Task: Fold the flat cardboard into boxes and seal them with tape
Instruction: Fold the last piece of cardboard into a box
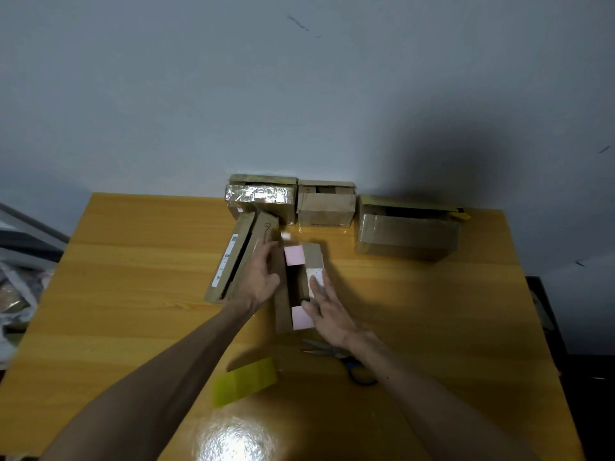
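Observation:
A small brown cardboard box (283, 304) with pink end flaps lies open at the middle of the wooden table (133, 294). My left hand (263, 277) presses flat against its left side flap with straight fingers. From the right, my right hand (324, 307) lies with spread fingers over the right flap and the near pink flap. A yellowish strip of tape (244, 382) lies near my left forearm. Scissors (346, 359) with dark handles sit partly under my right wrist.
A long folded box (233, 261) lies just left of my left hand. Three taped or folded boxes (261, 197) (326, 204) (407, 227) stand along the far edge by the wall. Clutter sits off the table's left side.

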